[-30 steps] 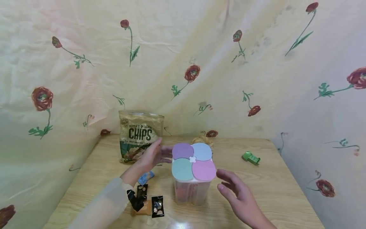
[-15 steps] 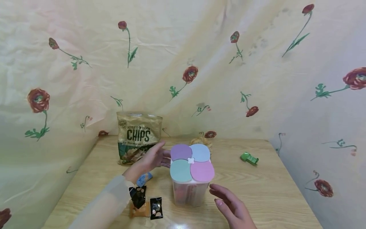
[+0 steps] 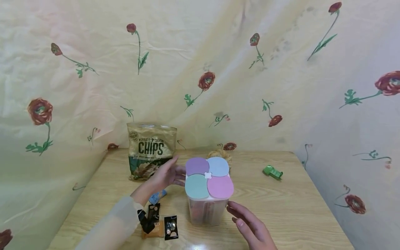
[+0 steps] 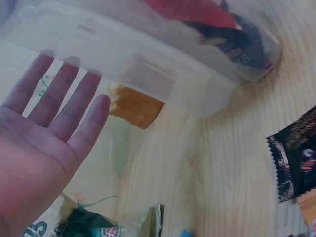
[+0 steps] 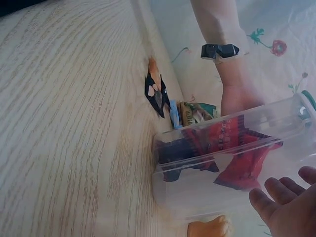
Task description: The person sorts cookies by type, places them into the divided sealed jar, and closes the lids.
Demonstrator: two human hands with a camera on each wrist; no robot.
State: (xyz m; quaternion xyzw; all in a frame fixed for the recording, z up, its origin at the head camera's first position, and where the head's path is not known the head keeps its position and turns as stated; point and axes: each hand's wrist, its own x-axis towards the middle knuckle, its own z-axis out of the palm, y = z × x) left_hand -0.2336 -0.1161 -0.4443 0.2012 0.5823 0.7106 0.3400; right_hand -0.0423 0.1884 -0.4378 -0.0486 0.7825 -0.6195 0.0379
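Both hands flank the clear four-lidded snack container: left hand and right hand, fingers straight, gripping nothing. Likely step: closing both palms on its walls.

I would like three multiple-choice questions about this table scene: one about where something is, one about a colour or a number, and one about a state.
1. Where does the chips bag stand?
A. at the back left of the table
B. on the container
C. at the right edge

2. How many coloured lid flaps does the clear container have?
A. two
B. four
C. six

3. How is the left hand?
A. clenched in a fist
B. pinching a wrapper
C. open, fingers straight beside the container

Answers:
1. A, the head view shows it upright near the cloth, left of the container.
2. B, purple, blue, green and pink flaps meet at the centre.
3. C, the left wrist view shows straight fingers by the container wall.
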